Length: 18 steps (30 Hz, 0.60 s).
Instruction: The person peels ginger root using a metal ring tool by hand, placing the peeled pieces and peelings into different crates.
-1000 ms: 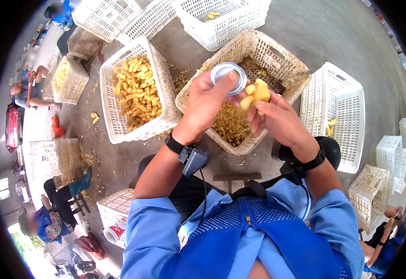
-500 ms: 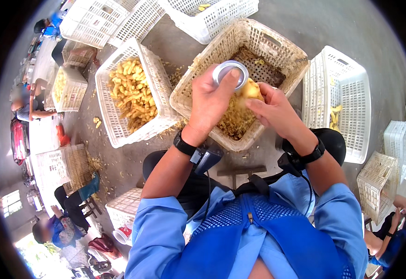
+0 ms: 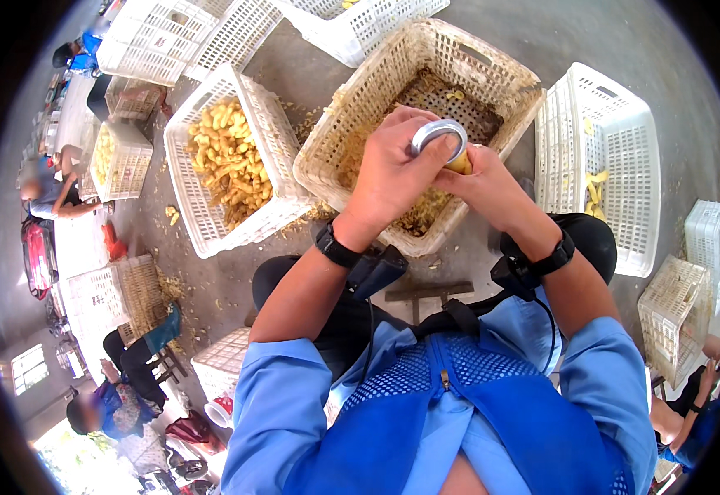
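My left hand (image 3: 389, 177) is wrapped round a silver, can-like metal ring (image 3: 441, 130), its thumb lying across the rim. Pinched in my right hand (image 3: 492, 188) is a peeled yellow ginger root (image 3: 461, 162), mostly hidden by the fingers and pressed close against the metal ring. Both hands meet above a stained beige plastic crate (image 3: 339, 111), where brown and yellow peelings (image 3: 426, 216) lie at the near end and a few small yellow bits sit at the far end.
At left, a white crate (image 3: 275, 136) holds a heap of ginger roots (image 3: 228, 157). Another white crate (image 3: 636, 165) at right has several peeled pieces (image 3: 595, 191). Scraps litter the floor. More crates (image 3: 158, 41) stand behind. Several people sit at far left, and one at lower right.
Both hands have drawn together, the left one moving right with the metal ring. The ginger root is now more covered by the fingers. The view has shifted slightly.
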Available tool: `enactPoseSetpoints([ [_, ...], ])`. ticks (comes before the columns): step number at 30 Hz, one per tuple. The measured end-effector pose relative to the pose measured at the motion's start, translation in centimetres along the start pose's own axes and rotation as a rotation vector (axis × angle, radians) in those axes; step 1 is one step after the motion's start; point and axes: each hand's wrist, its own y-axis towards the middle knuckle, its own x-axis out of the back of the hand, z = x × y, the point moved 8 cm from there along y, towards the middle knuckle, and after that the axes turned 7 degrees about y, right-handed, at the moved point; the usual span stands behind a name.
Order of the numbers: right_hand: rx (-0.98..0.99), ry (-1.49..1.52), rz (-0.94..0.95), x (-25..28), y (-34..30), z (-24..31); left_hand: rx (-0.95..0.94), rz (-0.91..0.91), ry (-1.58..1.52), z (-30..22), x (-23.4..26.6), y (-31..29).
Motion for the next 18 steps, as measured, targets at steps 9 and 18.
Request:
enactPoseSetpoints([
  [9, -0.021, 0.013, -0.064, 0.9, -0.4, -1.0, -0.034, 0.101, 0.153, -0.4, -1.4, 0.4],
  [18, -0.166, 0.131, -0.072, 1.6, -0.1, -4.4, 0.159, 0.11, 0.176, 1.7, -1.3, 0.8],
])
